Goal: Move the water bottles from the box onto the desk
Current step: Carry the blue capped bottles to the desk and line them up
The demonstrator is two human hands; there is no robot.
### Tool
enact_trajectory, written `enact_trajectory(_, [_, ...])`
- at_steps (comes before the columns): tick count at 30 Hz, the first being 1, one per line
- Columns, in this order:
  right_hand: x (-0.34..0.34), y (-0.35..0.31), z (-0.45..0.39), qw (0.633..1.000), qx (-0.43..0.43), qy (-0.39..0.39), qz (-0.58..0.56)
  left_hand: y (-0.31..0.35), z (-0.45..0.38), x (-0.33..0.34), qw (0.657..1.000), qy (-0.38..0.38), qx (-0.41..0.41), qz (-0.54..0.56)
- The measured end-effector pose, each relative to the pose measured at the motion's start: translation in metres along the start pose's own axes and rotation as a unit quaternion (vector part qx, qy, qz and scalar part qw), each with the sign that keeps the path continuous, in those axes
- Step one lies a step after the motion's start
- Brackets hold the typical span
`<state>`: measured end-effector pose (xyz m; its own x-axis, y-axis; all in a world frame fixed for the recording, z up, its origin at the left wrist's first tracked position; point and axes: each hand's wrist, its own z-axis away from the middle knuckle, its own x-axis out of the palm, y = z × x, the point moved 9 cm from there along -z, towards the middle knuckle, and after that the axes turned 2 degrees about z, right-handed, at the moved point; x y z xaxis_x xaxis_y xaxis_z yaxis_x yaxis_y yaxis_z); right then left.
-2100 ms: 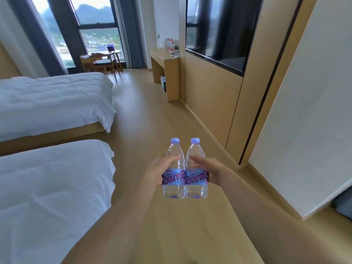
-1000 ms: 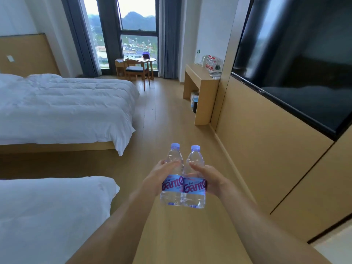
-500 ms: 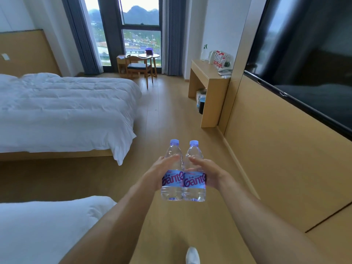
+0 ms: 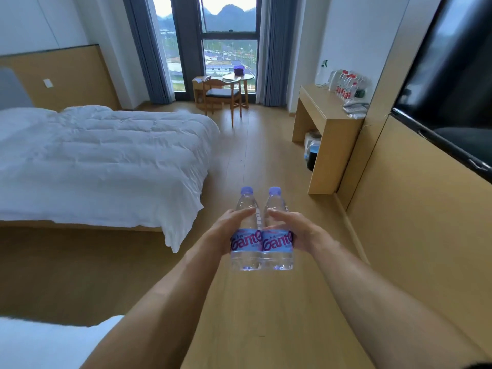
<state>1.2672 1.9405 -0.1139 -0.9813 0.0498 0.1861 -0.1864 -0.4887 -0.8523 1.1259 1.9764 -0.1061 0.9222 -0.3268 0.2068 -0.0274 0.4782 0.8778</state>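
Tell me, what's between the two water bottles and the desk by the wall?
In the head view, only bare wooden floor lies between the two water bottles, held by the left hand and right hand, and the desk.

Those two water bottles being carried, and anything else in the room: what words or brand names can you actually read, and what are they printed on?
"Gante": in big purple letters on the blue label of the left water bottle, held by the left hand.
"Gante": the same on the right water bottle, held by the right hand; the last letter is cut off at the label's edge on both.
Small print above the letters: too small to read.
Red-labelled bottles on the desk: too far to read.
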Motion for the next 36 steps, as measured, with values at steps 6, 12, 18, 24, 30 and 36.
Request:
enact_trajectory(6, [-0.024,-0.037,-0.064,1.000,0.010,-0.009,-0.004,0.030,-0.079,0.000,1.000,-0.003,-0.010,-0.008])
enact_trajectory(12, [-0.055,-0.078,-0.140,1.000,0.010,0.029,-0.002,0.065,-0.166,0.005,0.999,-0.042,-0.026,-0.017])
enact_trajectory(18, [-0.078,-0.131,-0.231,0.997,0.013,0.073,-0.008,0.116,-0.271,-0.005,0.995,-0.083,-0.028,-0.041])
enact_trajectory(24, [-0.077,-0.193,-0.315,0.996,-0.002,0.088,-0.035,0.178,-0.368,-0.029,0.994,-0.091,-0.022,-0.049])
enact_trajectory(30, [-0.090,-0.234,-0.382,0.994,-0.003,0.096,-0.048,0.215,-0.439,-0.035,0.990,-0.137,-0.027,-0.033])
enact_trajectory(36, [-0.111,-0.267,-0.460,0.996,0.003,0.086,-0.032,0.244,-0.514,-0.044,0.990,-0.138,-0.028,-0.026])
